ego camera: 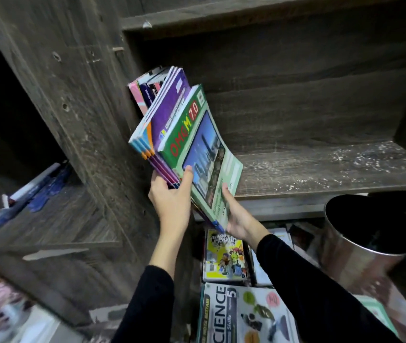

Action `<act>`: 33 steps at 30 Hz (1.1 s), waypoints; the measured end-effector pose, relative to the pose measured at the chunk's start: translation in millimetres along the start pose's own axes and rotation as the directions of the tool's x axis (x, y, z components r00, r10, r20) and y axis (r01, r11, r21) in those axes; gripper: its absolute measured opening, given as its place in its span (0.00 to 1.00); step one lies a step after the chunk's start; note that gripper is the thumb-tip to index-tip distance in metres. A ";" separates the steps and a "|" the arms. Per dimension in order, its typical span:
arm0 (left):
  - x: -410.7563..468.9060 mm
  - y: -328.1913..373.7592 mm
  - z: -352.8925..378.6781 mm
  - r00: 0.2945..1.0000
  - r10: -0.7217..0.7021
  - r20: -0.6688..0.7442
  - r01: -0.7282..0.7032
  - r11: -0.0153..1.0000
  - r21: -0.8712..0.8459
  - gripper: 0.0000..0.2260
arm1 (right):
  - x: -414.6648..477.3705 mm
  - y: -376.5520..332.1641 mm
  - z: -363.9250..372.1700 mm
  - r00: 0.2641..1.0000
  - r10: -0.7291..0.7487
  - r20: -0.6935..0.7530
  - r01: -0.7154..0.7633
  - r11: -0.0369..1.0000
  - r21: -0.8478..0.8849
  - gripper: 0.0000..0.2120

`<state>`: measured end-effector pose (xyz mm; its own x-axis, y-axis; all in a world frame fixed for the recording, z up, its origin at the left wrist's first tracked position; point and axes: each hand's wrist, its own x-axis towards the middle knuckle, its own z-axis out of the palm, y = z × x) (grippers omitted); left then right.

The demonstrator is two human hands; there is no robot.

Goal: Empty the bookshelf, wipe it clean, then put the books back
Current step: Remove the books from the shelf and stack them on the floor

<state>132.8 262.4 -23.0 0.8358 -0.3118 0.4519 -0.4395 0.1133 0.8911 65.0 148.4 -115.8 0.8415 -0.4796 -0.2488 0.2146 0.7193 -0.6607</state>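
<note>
Between left hand (172, 198) and right hand (237, 220), tilted books (187, 134), over shelf (320, 167)

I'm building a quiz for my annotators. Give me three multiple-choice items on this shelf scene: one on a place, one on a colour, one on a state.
1. Where is the metal bin? A) top shelf B) lower right, below the dusty shelf board C) left compartment
2. In the held stack, the front book is mostly: A) green B) black C) yellow
3. The stack is held by: A) one hand B) nobody C) both hands
Key: 1B, the bin shows under the board at right; 2A, its cover is green; 3C, the left hand and right hand both grip the stack.
</note>
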 end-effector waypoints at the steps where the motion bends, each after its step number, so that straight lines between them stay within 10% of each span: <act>1: -3.5 -2.4 -4.8 0.999 -0.018 0.031 0.019 0.999 -0.040 0.06 | -0.7 3.3 -0.8 1.000 -0.004 -0.001 0.004 1.000 0.015 0.30; 11: -54.2 -1.8 -31.8 0.963 -0.109 0.246 0.164 0.963 -0.216 0.05 | -44.4 26.5 -54.3 1.000 0.025 0.010 -0.026 0.981 0.194 0.47; 17: -104.9 -25.9 -40.9 0.892 -0.283 0.353 0.398 0.862 -0.313 0.36 | -107.1 32.1 -101.9 0.982 -0.039 -0.187 0.056 0.995 0.086 0.25; 20: -133.6 -42.3 -44.0 0.792 -0.499 0.353 0.604 0.728 -0.326 0.26 | -138.0 44.4 -120.5 0.968 -0.039 -0.249 0.046 0.999 0.023 0.13; 28: -150.1 -107.9 -30.5 0.345 -0.830 0.439 0.935 0.264 -0.236 0.11 | -144.1 72.4 -165.7 0.854 -0.039 -0.519 -0.083 0.974 -0.210 0.43; 33: -140.7 -135.4 -7.9 0.192 -0.862 0.469 0.975 0.115 -0.188 0.06 | -121.5 57.4 -168.8 0.824 -0.070 -0.562 -0.055 0.978 -0.203 0.13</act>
<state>77.2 298.4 -206.9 0.3849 -0.5999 -0.7014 0.8268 -0.1136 0.5509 -108.6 163.1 -243.0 0.3997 -0.7284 -0.5565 0.0624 0.6273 -0.7762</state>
